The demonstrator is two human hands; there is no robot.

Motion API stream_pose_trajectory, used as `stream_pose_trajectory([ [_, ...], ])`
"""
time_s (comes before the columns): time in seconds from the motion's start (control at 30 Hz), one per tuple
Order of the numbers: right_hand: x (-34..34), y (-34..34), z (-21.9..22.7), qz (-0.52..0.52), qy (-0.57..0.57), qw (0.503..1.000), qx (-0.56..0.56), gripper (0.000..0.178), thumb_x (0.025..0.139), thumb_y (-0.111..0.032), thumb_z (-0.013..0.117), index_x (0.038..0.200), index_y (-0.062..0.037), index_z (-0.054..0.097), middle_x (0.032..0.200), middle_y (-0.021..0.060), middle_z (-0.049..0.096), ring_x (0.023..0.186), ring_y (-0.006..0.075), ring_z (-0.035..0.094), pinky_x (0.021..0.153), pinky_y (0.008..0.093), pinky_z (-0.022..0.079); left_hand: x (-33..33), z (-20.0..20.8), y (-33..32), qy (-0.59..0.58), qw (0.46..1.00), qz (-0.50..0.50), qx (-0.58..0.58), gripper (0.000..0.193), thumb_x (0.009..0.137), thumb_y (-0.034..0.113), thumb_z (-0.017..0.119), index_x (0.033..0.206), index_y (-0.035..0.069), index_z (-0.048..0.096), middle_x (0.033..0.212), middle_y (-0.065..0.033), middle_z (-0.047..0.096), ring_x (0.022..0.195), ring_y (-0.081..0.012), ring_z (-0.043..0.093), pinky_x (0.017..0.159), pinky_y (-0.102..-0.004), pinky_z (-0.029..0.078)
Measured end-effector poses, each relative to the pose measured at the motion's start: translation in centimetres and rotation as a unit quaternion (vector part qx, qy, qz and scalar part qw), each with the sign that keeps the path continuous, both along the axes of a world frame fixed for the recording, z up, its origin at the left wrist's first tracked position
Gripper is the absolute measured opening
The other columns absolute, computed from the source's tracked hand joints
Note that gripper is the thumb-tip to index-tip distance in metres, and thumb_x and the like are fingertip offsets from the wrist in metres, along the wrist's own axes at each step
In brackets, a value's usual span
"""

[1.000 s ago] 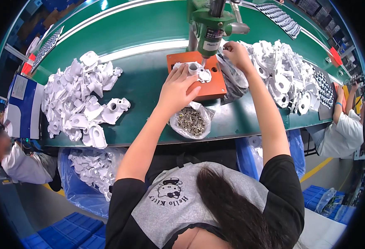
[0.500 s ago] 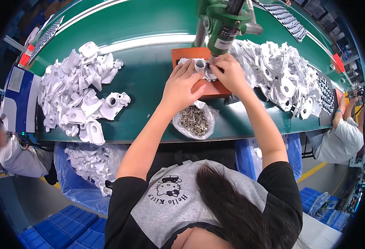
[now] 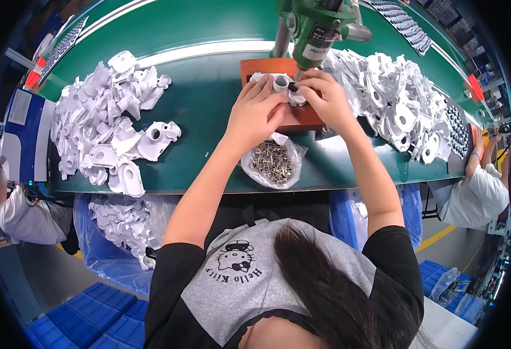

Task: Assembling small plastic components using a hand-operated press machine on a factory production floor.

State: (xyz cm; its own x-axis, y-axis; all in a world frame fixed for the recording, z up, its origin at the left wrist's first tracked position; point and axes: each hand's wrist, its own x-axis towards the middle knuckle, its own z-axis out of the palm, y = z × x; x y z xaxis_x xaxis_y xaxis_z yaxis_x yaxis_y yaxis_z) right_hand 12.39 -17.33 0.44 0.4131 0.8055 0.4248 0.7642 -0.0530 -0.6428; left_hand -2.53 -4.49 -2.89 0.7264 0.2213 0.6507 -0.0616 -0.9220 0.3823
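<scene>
A white plastic part (image 3: pixel 297 99) with a round collar lies on an orange block (image 3: pixel 305 118) below the green press head (image 3: pixel 316 35). My left hand (image 3: pixel 257 110) is closed on the part's left side, its fingers over the far edge and thumb near the collar. Beside the collar, a small black round piece (image 3: pixel 293 86) shows on the part. My right hand (image 3: pixel 329 100) is bent at the part's right side, thumb next to the black piece and fingers close to the press tip (image 3: pixel 298 74). What its fingertips pinch is hidden. Near me lies a bag of metal pins or screws (image 3: pixel 274 163).
White plastic parts are heaped on the table at left (image 3: pixel 101 116) and right (image 3: pixel 404 110). A blue lined bin (image 3: pixel 101 253) with similar parts stands below the table edge. Co-workers' arms show at both sides. Trays of small dark pieces (image 3: pixel 458 136) lie farther right.
My right fingers have shifted slightly, uncovering the black round piece beside the collar. My left hand stays on the white part. The whole view has tilted a little.
</scene>
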Motion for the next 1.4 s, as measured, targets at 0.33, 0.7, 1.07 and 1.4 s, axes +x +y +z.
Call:
stream_pose_trajectory([
  [0.33,-8.6,-3.9,-1.9,0.116,-0.175,0.975,-0.071,0.019,0.066,-0.012,0.071,0.084,-0.0069,0.068,0.084,0.0045,0.053,0.086,0.0241,0.049,0.081,0.0376,0.038,-0.2,-0.5,0.1,0.019,1.0,-0.004,-0.02,0.021,0.081,0.013,0.059,0.101,0.008,0.063,0.123,-0.0164,0.056,0.122,-0.0315,0.047,0.105,-0.0437,0.033],
  [0.7,-10.2,-3.9,-3.0,0.075,-0.236,0.965,-0.083,0.017,0.064,-0.015,0.071,0.081,-0.0106,0.069,0.086,0.0025,0.054,0.09,0.0228,0.047,0.081,0.0378,0.037,-0.2,-0.6,0.1,0.011,1.0,-0.004,-0.022,0.02,0.081,0.013,0.059,0.099,0.007,0.063,0.122,-0.0167,0.056,0.122,-0.0314,0.047,0.105,-0.0438,0.032],
  [1.07,-11.3,-3.9,-2.7,0.019,-0.236,0.964,-0.121,0.02,0.066,-0.016,0.071,0.082,-0.0086,0.061,0.092,0.0044,0.053,0.094,0.0248,0.047,0.085,0.0419,0.034,-0.2,-0.7,0.1,0.003,1.0,-0.001,-0.02,0.021,0.08,0.012,0.061,0.099,0.007,0.063,0.121,-0.0166,0.057,0.12,-0.0319,0.048,0.104,-0.0446,0.033],
  [1.4,-12.0,-3.6,-3.1,-0.017,-0.292,0.943,-0.158,0.016,0.067,-0.017,0.068,0.079,-0.0082,0.061,0.091,0.0054,0.053,0.095,0.0243,0.046,0.088,0.0454,0.032,-0.3,-0.5,0.0,-0.004,1.0,0.001,-0.02,0.021,0.079,0.011,0.062,0.099,0.007,0.063,0.121,-0.0164,0.057,0.119,-0.032,0.049,0.104,-0.0448,0.034],
])
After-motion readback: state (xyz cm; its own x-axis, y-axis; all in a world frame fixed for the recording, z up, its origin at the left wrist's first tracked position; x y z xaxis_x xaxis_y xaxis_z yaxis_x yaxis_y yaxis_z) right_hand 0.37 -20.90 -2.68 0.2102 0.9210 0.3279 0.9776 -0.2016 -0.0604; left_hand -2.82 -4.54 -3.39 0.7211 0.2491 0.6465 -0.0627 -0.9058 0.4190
